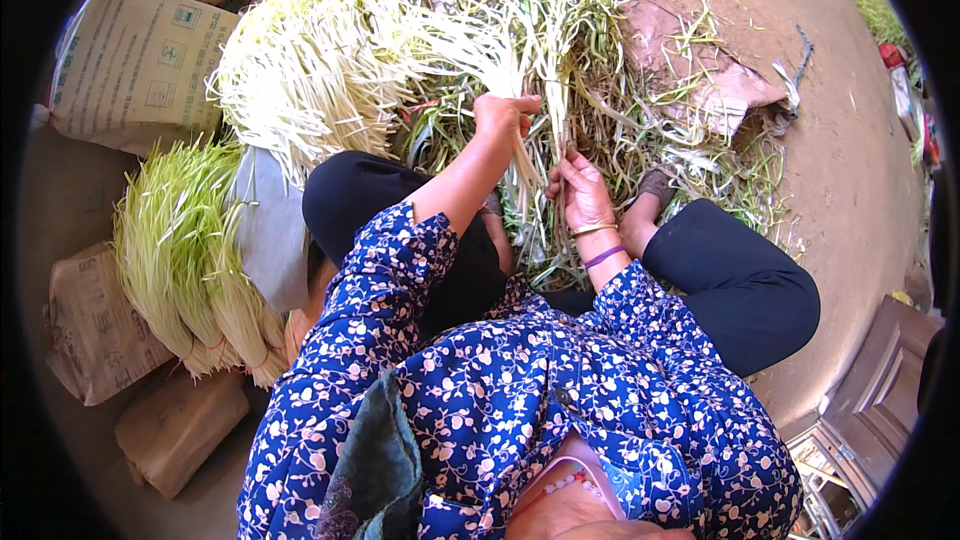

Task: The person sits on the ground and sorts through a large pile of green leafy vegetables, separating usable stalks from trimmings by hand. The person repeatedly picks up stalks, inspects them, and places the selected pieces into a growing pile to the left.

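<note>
My left hand (501, 120) is closed around a bunch of pale, blanched chive-like stalks (504, 73), whose cut or root ends hang below the fist. Just to the right and lower, my right hand (583, 191) pinches the lower ends of a few thin stalks (556, 101) between thumb and fingers. Those stalks run upward into a tangled heap of unsorted greens and withered leaves (600, 67) in front of me. Left of my hands lies a large pile of clean white-and-yellow stalks (322, 82). The fingertips of my left hand are partly hidden by the bunch.
Tied bundles of green-tipped stalks (191, 247) lie at the left beside a grey sheet (271, 232). Beyond them are a printed sack (135, 67) and two brown blocks, one wrapped (105, 322), one bare (184, 427). A brown panelled piece (881, 382) stands on the lower right floor.
</note>
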`<state>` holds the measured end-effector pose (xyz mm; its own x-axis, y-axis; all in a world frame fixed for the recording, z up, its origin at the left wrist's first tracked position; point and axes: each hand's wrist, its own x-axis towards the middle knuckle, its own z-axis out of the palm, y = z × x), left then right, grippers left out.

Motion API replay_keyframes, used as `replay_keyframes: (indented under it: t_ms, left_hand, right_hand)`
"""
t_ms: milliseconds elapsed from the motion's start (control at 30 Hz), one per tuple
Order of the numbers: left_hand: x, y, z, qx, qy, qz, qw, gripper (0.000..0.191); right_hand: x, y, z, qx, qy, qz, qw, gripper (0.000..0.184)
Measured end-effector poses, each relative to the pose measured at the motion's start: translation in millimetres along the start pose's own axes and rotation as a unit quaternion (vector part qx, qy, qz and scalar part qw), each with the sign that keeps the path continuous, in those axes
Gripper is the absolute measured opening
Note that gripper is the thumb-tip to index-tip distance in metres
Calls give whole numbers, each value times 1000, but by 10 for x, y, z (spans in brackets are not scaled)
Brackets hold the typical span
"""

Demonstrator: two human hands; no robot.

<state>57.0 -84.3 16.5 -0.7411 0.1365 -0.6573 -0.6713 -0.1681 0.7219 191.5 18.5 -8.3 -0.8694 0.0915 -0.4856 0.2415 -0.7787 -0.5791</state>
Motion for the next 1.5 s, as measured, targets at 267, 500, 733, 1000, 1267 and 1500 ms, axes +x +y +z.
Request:
replay_keyframes:
  t_ms: [267,500,733,1000,1267,1500]
  left_hand:
    - [101,-121,-86,1,-22,-68,997,10]
    - [-24,-114,-139,88,-35,-42,995,13]
    - [-103,-85,-164,53,-52,-33,997,16]
    - [-24,-167,-57,31,-54,-17,998,17]
    - [-49,-192,-92,45,-84,-2,995,12]
    - [-6,-125,-118,48,-29,-39,998,8]
  right_hand:
    - [93,-40,-65,-262,24,59,963,21]
    - [1434,-743,-500,-756,-26,-81,649,46]
    - [1283,-2605,-1040,-390,351,-129,841,17]
    - [666,-1049,-958,-279,179,-74,941,22]
    - [643,-371,24,-290,58,-27,955,17]
    - [502,-268,-24,-170,98,-58,979,5]
